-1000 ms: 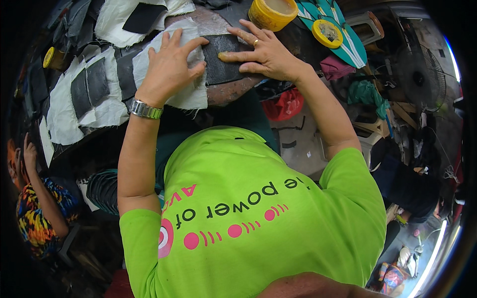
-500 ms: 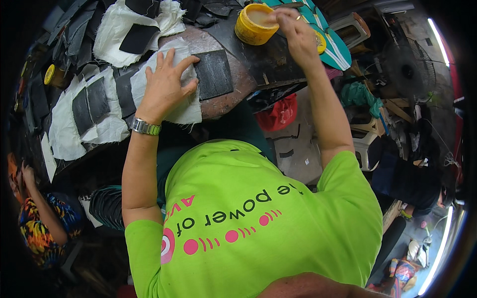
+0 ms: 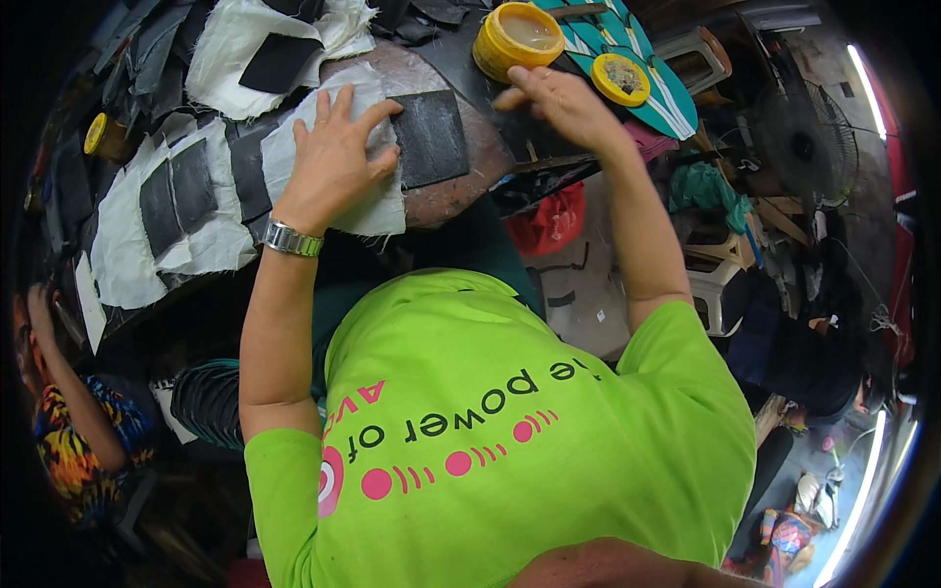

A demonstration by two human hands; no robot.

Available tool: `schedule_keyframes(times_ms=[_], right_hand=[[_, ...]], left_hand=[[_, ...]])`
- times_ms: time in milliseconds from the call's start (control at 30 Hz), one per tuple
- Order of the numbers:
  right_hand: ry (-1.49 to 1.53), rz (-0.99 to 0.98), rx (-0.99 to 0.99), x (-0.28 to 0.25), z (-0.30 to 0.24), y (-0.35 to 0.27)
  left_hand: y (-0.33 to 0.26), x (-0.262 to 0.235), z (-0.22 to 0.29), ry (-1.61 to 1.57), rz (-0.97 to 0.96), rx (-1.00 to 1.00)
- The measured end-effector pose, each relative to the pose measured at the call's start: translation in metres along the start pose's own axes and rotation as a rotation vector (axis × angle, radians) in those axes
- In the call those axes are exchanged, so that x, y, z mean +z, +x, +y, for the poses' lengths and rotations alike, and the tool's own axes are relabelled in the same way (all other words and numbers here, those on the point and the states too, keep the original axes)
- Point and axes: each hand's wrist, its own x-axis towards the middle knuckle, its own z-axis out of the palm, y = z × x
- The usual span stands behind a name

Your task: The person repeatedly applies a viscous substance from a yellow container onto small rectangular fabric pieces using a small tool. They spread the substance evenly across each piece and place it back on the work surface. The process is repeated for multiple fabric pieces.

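Observation:
My left hand lies spread on a white cloth piece, its fingers apart and its fingertips near a black square piece. The black piece overlaps the cloth's right side and rests on a worn, rounded brown board. Just below a yellow tub, my right hand hangs with fingers partly extended and nothing visible in them. The tub is uncovered and holds a pale, cloudy paste. To its right lies a yellow lid coated with residue.
More white cloth with black patches covers the table's left. A smaller yellow-lidded jar stands at far left. Teal sheets with white strips lie at right. A red bag hangs below the table edge. Another person's arm shows at left.
My right hand has come out of the yellow tub and moved down toward me, uncovering the paste and the lid. My left hand stays spread on the cloth.

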Motion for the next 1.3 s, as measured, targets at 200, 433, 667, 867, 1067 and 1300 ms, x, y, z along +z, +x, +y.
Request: schedule_keyframes(times_ms=[200,433,667,867,1067,1300], right_hand=[[-0.186,0.259,-0.444,0.074,0.022,0.006],[-0.198,0.138,-0.467,0.078,0.022,-0.026],[0.251,0.057,-0.503,0.067,0.015,-0.04],[-0.392,0.266,-0.293,0.103,-0.01,-0.008],[-0.346,0.189,-0.362,0.117,-0.026,0.009],[0.423,0.233,-0.433,0.078,-0.028,0.015]], left_hand=[[0.0,0.0,0.001,0.024,-0.031,-0.019],[0.0,0.001,0.0,-0.015,0.001,-0.007],[0.001,0.002,0.0,0.015,-0.005,-0.004],[0.0,-0.002,0.001,0.037,-0.036,-0.017],[0.002,-0.001,0.001,-0.01,0.012,-0.013],[0.002,0.0,-0.003,-0.052,0.076,-0.085]])
